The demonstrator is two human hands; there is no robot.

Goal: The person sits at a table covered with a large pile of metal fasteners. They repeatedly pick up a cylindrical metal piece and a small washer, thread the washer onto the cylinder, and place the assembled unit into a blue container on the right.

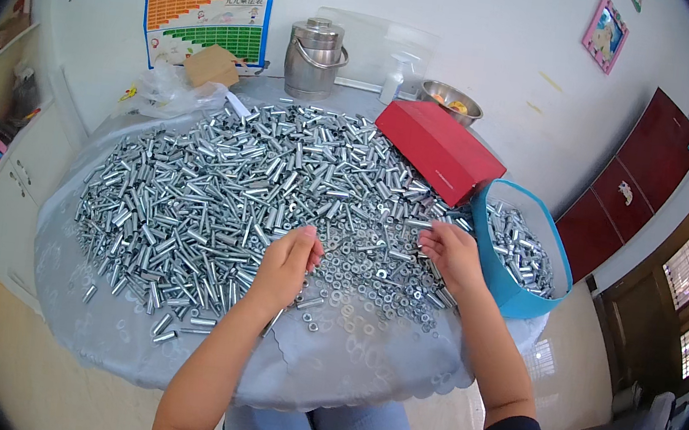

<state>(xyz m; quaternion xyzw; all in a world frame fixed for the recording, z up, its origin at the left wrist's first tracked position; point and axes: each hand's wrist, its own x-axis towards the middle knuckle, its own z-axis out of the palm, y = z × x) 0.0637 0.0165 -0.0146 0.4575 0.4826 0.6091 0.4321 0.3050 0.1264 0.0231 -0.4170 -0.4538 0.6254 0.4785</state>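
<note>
Left hand [286, 264]: fingers pinched together on a small metal part, mid-table.
Right hand [452, 257]: fingers curled loosely, apart, over washers [371, 282].
Sleeves [219, 192]: heaped across table [175, 357].
Blue tub [514, 290]: right edge.

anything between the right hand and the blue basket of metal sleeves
Nothing visible does. The right hand lies on the table beside the blue basket, its back close against the basket's wall; only loose washers lie by the fingers.
</note>
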